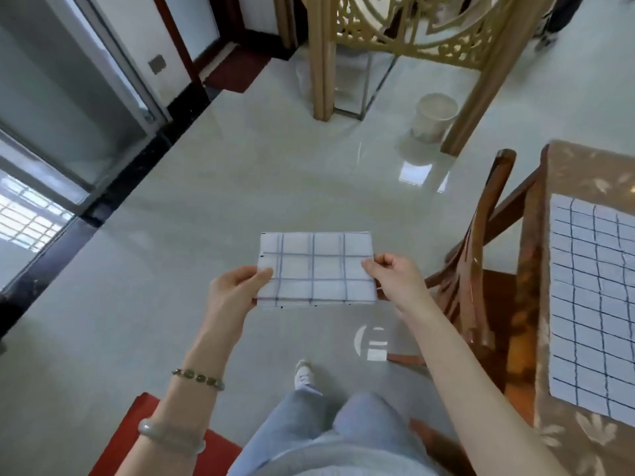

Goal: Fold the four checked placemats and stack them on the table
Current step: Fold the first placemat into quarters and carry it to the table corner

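Note:
A folded white placemat with blue checks (314,269) hangs in the air over the floor, held flat between both hands. My left hand (235,290) pinches its left edge, thumb on top. My right hand (395,274) pinches its right edge with curled fingers. Another checked placemat (594,304) lies spread flat on the table (563,173) at the right edge of view; its right part is cut off by the frame.
A wooden chair (481,255) stands between me and the table. A pale bin (434,116) sits on the tiled floor by a gold screen (405,39). A red mat (137,438) lies at my lower left. Glass doors (68,97) line the left.

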{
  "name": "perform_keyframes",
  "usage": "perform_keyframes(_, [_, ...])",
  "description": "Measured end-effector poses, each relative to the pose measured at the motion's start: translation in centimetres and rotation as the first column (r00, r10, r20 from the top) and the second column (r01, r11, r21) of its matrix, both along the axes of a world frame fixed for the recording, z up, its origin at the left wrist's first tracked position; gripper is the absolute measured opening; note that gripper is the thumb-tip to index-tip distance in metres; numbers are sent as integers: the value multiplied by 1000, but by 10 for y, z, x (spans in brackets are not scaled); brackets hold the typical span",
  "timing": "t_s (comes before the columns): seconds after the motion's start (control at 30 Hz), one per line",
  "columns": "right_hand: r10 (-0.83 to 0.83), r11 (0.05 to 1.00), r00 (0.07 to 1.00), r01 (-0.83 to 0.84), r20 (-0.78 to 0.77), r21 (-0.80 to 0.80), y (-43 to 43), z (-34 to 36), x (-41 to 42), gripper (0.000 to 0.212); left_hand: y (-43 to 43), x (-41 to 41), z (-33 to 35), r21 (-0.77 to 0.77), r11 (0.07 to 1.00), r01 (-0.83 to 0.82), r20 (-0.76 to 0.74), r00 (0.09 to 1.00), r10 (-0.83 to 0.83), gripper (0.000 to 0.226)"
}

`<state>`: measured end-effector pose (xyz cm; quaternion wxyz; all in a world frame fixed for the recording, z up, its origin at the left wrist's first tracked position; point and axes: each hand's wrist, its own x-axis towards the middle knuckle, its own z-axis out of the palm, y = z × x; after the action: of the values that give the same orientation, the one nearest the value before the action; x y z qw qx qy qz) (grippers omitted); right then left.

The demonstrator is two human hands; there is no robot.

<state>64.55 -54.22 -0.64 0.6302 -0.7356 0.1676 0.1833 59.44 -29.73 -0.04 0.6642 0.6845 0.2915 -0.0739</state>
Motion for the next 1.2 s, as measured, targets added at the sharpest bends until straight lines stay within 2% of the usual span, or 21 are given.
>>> perform_keyframes(0.1, [-86,996,996,86,16,-12,10,4,30,19,10,50,1,-29,996,79,0,997,-79,19])
perform_keyframes(0.17, [-140,989,989,142,37,-38,13,7,51,21,13,81,0,-48,992,115,0,993,-115,13])
perform_keyframes(0.3, [-221,969,972,228,77,-95,10,14,98,25,6,149,-3,-72,978,195,16,981,-194,12])
perform_keyframes(0.4, [-273,956,961,276,51,-99,-2,12,135,28,-3,205,-4,-103,954,281,13,960,-281,17])
perform_keyframes(0.5, [-339,938,940,341,44,-63,-18,2,183,24,-20,270,-7,-96,935,342,27,940,-341,13])
perform_keyframes(0.63, [-418,908,907,419,45,-20,-41,-3,251,28,-51,356,-4,-63,911,407,54,913,-404,18])
perform_keyframes(0.87, [-536,844,844,536,29,-14,-96,8,360,20,-112,495,8,-115,865,489,41,872,-487,14])
perform_keyframes(1.2, [-736,677,677,736,-16,-2,-176,12,451,22,-229,648,7,-146,715,683,20,725,-689,11])
